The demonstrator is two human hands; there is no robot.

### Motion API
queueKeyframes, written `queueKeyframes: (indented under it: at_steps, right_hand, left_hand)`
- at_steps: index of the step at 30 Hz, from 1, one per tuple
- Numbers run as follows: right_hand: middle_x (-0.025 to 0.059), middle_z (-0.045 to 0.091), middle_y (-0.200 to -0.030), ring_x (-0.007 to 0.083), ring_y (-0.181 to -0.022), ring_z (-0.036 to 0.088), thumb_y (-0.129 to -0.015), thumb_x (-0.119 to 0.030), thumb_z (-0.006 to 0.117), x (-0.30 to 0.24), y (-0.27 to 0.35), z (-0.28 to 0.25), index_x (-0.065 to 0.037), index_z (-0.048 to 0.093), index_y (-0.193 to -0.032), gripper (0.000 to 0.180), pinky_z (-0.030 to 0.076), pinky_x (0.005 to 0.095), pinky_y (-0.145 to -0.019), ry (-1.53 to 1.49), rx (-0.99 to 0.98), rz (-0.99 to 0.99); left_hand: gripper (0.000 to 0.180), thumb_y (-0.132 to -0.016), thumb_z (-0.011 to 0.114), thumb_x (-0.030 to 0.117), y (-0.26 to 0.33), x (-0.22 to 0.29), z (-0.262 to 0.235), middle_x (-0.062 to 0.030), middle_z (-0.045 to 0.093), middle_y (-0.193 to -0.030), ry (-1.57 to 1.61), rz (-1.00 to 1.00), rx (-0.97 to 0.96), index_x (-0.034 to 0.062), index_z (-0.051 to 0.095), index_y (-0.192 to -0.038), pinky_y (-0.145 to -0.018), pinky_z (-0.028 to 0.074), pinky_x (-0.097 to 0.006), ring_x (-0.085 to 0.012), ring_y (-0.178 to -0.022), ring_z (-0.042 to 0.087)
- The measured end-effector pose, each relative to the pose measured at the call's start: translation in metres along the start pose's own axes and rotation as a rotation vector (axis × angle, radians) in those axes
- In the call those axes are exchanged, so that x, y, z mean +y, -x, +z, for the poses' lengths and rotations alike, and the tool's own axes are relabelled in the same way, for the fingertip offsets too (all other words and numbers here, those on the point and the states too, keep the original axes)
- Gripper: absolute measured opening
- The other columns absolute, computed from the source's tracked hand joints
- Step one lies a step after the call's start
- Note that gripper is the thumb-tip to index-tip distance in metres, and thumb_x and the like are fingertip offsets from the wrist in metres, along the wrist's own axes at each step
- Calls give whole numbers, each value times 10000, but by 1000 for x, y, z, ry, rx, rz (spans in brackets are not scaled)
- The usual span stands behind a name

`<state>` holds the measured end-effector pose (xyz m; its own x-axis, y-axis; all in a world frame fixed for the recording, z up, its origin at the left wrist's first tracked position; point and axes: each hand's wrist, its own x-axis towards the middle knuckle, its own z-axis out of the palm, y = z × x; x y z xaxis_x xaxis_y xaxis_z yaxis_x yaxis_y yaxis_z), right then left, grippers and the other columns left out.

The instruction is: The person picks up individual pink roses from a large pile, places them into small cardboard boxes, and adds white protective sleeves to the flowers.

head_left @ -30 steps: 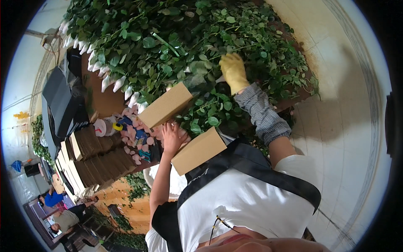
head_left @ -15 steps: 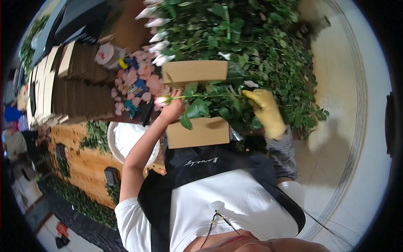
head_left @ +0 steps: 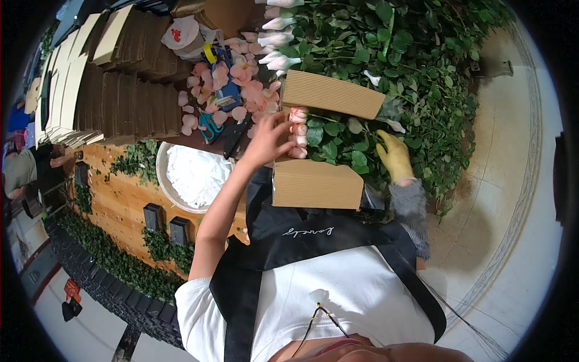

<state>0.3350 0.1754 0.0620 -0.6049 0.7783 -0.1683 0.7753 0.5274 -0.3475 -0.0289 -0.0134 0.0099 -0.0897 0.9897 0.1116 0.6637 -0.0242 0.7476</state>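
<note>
Several pink rose heads (head_left: 298, 133) lie in a row at the left end of a corrugated cardboard wrap. Its far flap (head_left: 332, 95) and near flap (head_left: 318, 184) stand on either side of the roses' green leaves (head_left: 338, 140). My left hand (head_left: 267, 140) is open beside the heads, its fingers spread and the fingertips at the blooms. At the stem end, my right hand (head_left: 395, 157) in a yellow glove is open too, thumb and fingers apart next to the leaves. I see nothing held in either hand.
Beyond the wrap lies a big pile of leafy stems (head_left: 416, 72) with white-sleeved buds (head_left: 277, 39). Leftward are loose pink petals (head_left: 247, 72), teal scissors (head_left: 211, 128), stacked cardboard (head_left: 120, 102) and a tub of white sleeves (head_left: 196, 175). A person (head_left: 27, 169) stands far left.
The single rose stretched between my hands has been put down and let go among the other roses. My left hand has opened by the heads; my right has opened near the stems.
</note>
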Motion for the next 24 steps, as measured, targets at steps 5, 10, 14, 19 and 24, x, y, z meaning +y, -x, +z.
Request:
queueKeyframes:
  at_steps: [5, 10, 14, 19, 24]
  right_hand:
    - [183, 642, -1303, 353, -1181, 613, -886, -123, 694, -131, -24, -80, -99, 566, -1386, 517, 494, 434, -997, -237, -338, -269]
    - [132, 729, -872, 299, -817, 708, -905, -219, 660, -181, -64, 11, -51, 695, -999, 195, 565, 413, -753, 24, -372, -400]
    - [104, 699, -731, 291, -674, 692, -890, -294, 670, -173, -63, 40, -86, 646, -825, 219, 546, 450, -622, 246, -305, -290]
    - [87, 716, -778, 305, -773, 702, -882, -369, 681, -159, -56, 90, -84, 646, -878, 287, 534, 435, -746, 529, -563, -435]
    - [97, 745, -910, 278, -851, 725, -877, -380, 698, -177, -68, 60, -75, 673, -991, 327, 564, 417, -669, 438, -756, -377]
  left_hand:
    - [234, -968, 637, 123, 26, -10, -31, -182, 685, -1073, 32, -438, 235, -8, 669, -1160, -817, 547, -385, -342, -946, 683]
    - [212, -965, 623, 188, -2, 7, -20, -203, 707, -886, 198, -434, 93, 19, 702, -1066, -714, 547, -403, -373, -822, 700]
    - [232, -991, 596, 187, 22, -7, -7, -192, 725, -877, 282, -606, -69, -1, 704, -1076, -716, 554, -377, -312, -794, 724]
    - [293, -1066, 484, 141, 38, -4, 34, -135, 733, -1052, 742, -704, -83, -85, 642, -1166, -862, 554, -319, -187, -970, 702]
    - [232, -1021, 515, 94, 47, 1, 43, -201, 736, -996, 757, -667, 56, -60, 641, -1140, -839, 559, -342, -277, -975, 737]
